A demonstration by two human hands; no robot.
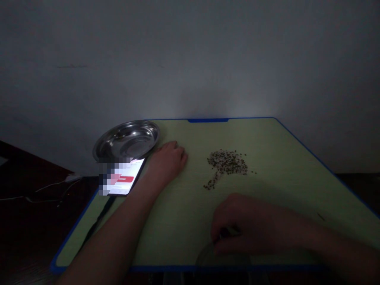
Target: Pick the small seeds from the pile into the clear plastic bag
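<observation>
My left hand [170,158] rests on the table just right of a steel bowl [127,142], its fingers curled in and nothing seen in them. At the front edge, my right hand [234,225] is closed in a pinch; whatever its fingertips hold is too small and dark to make out. Under it shows part of a clear, round-rimmed container [208,255], mostly hidden by the hand and shadow. Between and beyond my hands lies a loose heap of small dark seeds mixed with pale grains [228,162], with a short trail toward me.
A lit phone [124,182] lies left of my left forearm, by the steel bowl, with a dark strap [101,215] below it. The pale green table [282,158] has a blue rim and meets a grey wall [190,59]. White cables [44,190] run at the left.
</observation>
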